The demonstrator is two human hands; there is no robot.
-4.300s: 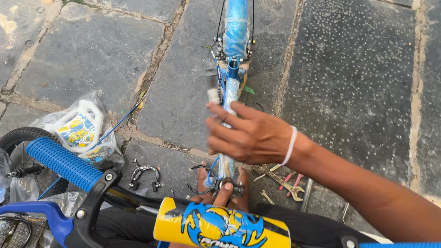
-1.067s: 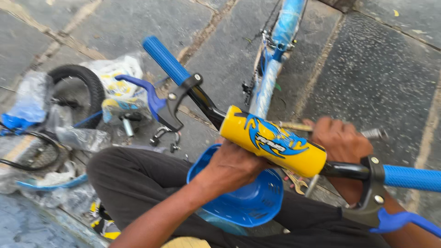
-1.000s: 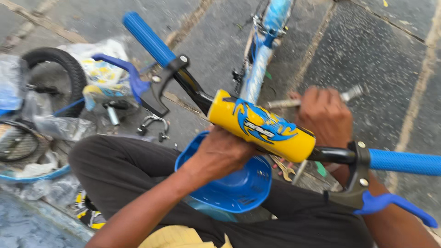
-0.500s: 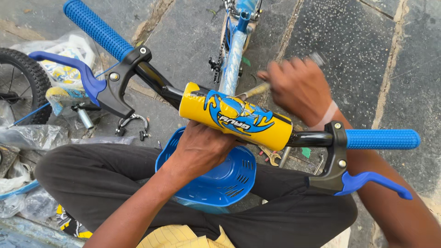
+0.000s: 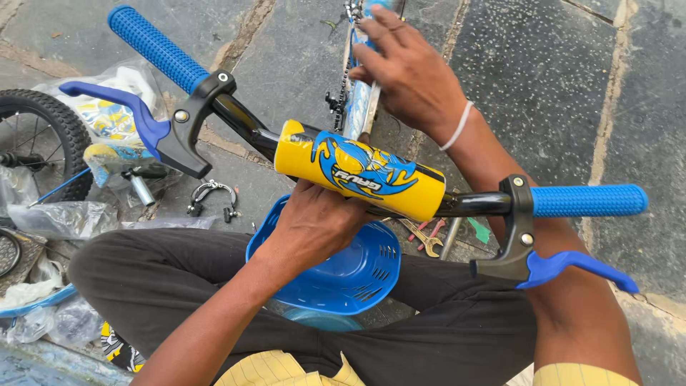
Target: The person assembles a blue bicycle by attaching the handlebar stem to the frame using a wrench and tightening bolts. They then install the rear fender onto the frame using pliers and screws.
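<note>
A child's bicycle handlebar (image 5: pixel 236 121) with blue grips, blue brake levers and a yellow foam pad (image 5: pixel 357 171) crosses the view above my lap. My left hand (image 5: pixel 314 221) grips it from below, under the yellow pad. My right hand (image 5: pixel 411 71) reaches past the bar and rests on the blue bicycle frame (image 5: pixel 357 100) lying on the stone paving; whether it holds anything is hidden. A blue plastic basket (image 5: pixel 350 275) sits on my crossed legs beneath the bar.
A small black wheel (image 5: pixel 43 136) and plastic-wrapped parts (image 5: pixel 114 114) lie at the left. A brake caliper (image 5: pixel 211 196) sits on the paving near my knee. Spanners (image 5: pixel 425 239) lie under the bar at the right.
The handlebar has swung up and levelled across my lap. My right hand, which held a metal rod moments ago, has moved up onto the bicycle frame.
</note>
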